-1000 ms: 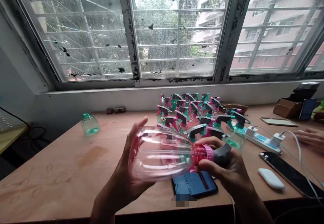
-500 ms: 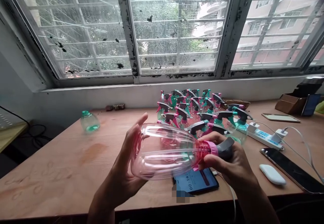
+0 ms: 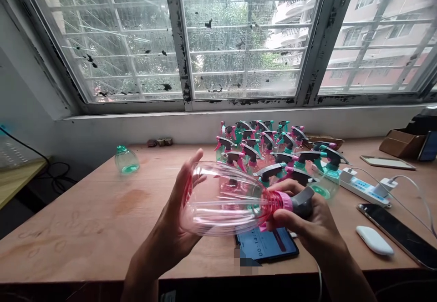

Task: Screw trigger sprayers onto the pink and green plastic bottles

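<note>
A clear pink spray bottle lies sideways in the air between my hands, above the table's front part. My left hand cups its base, the thumb up and the fingers partly seen through the plastic. My right hand grips the neck end, fingers closed around the pink collar and grey spray head. Behind the bottle stand several pink and green spray bottles with trigger heads. Part of a lit phone shows on the table below.
A green bottle without a spray head stands at the left on the wooden table. To the right are a white power strip with cables, a dark phone, a white case and a cardboard box.
The view has shifted slightly, so the background sits a little further right. Both hands keep their hold on the pink bottle, which has turned only slightly, if at all.
</note>
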`<move>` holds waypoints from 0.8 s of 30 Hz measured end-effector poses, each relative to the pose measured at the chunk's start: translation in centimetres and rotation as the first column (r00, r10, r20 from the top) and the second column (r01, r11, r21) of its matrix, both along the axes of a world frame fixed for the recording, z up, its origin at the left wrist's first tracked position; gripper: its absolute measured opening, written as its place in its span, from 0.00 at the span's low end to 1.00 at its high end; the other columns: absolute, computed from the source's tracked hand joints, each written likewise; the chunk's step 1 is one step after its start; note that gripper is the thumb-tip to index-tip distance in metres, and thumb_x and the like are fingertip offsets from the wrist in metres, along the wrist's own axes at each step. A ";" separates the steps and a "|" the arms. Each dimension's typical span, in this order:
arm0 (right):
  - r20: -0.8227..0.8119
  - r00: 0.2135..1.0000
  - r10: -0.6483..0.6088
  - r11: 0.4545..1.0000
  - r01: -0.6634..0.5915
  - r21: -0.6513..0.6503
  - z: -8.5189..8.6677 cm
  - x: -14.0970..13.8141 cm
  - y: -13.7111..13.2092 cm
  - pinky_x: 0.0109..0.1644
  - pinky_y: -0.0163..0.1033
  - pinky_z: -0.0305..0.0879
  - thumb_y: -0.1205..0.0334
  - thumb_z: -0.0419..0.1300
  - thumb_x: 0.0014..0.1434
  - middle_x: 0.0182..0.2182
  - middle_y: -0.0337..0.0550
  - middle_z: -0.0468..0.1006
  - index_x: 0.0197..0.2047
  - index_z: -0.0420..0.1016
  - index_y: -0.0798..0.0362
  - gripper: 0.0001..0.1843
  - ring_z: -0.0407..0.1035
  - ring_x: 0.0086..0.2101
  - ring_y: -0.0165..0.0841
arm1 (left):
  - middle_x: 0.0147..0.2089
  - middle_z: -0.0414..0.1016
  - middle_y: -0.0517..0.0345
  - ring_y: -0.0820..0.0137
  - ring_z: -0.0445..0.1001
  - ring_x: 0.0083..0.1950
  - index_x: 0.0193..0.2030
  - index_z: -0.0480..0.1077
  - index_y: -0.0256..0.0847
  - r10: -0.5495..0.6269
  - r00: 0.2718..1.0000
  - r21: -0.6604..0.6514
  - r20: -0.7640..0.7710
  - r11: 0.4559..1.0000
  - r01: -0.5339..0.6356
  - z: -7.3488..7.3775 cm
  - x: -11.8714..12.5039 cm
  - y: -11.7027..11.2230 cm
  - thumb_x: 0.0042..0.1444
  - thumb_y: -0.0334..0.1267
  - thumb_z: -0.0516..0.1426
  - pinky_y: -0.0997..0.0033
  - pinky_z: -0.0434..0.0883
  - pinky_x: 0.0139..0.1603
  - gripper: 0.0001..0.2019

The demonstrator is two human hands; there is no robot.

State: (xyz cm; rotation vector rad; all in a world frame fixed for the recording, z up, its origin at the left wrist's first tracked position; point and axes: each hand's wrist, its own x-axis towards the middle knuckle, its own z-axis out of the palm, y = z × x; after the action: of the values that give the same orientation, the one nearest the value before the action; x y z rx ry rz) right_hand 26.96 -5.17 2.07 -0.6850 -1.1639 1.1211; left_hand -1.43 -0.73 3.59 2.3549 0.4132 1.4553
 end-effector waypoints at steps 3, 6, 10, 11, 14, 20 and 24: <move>0.047 0.999 0.012 1.000 -0.013 0.026 -0.4 0.1 0.2 0.32 0.32 0.84 0.52 0.86 0.60 0.26 0.38 0.90 0.46 0.92 0.46 0.15 0.88 0.26 0.37 | 0.94 0.43 0.54 0.54 0.50 0.92 0.91 0.35 0.63 0.079 0.996 -0.003 -0.050 0.997 -0.080 0.0 0.0 -0.4 0.71 0.36 0.72 0.55 0.66 0.87 0.58; 0.145 0.985 -0.093 0.992 0.079 0.101 -0.7 0.4 0.3 0.30 0.31 0.81 0.56 0.87 0.57 0.31 0.39 0.91 0.46 0.93 0.46 0.16 0.86 0.27 0.35 | 0.93 0.44 0.49 0.44 0.50 0.92 0.91 0.40 0.59 0.124 0.990 -0.052 -0.062 0.990 -0.128 0.3 0.0 -1.0 0.62 0.57 0.76 0.47 0.62 0.88 0.63; 0.109 0.988 -0.107 0.993 0.101 0.056 -0.6 0.2 0.1 0.30 0.32 0.82 0.53 0.88 0.56 0.31 0.38 0.90 0.46 0.93 0.45 0.18 0.85 0.26 0.35 | 0.92 0.48 0.48 0.40 0.56 0.89 0.91 0.46 0.61 0.108 0.993 -0.094 -0.046 0.989 -0.112 0.7 -0.3 -1.2 0.61 0.56 0.76 0.41 0.64 0.87 0.60; 0.083 0.992 -0.094 0.995 0.092 0.028 -0.5 0.1 0.0 0.31 0.32 0.82 0.51 0.88 0.55 0.30 0.38 0.90 0.46 0.93 0.46 0.18 0.85 0.25 0.35 | 0.93 0.48 0.49 0.41 0.57 0.89 0.91 0.45 0.63 0.089 0.995 -0.092 -0.047 0.991 -0.093 0.7 -0.4 -1.1 0.62 0.52 0.77 0.41 0.65 0.87 0.60; 0.038 0.997 -0.072 0.997 0.072 -0.018 -0.3 -0.1 -0.2 0.32 0.29 0.81 0.49 0.89 0.53 0.29 0.36 0.89 0.44 0.92 0.47 0.20 0.85 0.25 0.32 | 0.93 0.46 0.55 0.44 0.55 0.90 0.90 0.41 0.69 0.028 0.998 -0.054 -0.064 0.998 -0.032 0.5 -0.6 -0.9 0.69 0.40 0.74 0.40 0.68 0.85 0.57; 0.118 0.981 -0.151 0.988 0.148 0.032 -0.5 -0.2 -0.2 0.29 0.31 0.80 0.52 0.89 0.55 0.32 0.37 0.90 0.45 0.92 0.42 0.18 0.84 0.26 0.34 | 0.94 0.41 0.49 0.37 0.47 0.91 0.91 0.34 0.64 0.106 0.987 -0.092 -0.120 0.989 -0.117 0.5 -0.5 -1.3 0.64 0.56 0.75 0.30 0.62 0.86 0.64; 0.117 0.982 -0.150 0.989 0.149 0.014 -0.5 -0.3 -0.2 0.28 0.34 0.82 0.53 0.89 0.54 0.28 0.38 0.89 0.45 0.92 0.45 0.18 0.84 0.25 0.37 | 0.94 0.42 0.51 0.39 0.48 0.92 0.91 0.37 0.63 0.103 0.987 -0.112 -0.127 0.987 -0.117 0.4 -0.6 -1.2 0.66 0.52 0.75 0.34 0.64 0.86 0.61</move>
State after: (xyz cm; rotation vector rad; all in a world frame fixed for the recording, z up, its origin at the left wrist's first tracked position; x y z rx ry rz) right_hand 26.68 -5.32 1.62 -0.8296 -1.1939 0.9612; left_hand -2.07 -1.92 3.97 2.3643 0.6525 1.3000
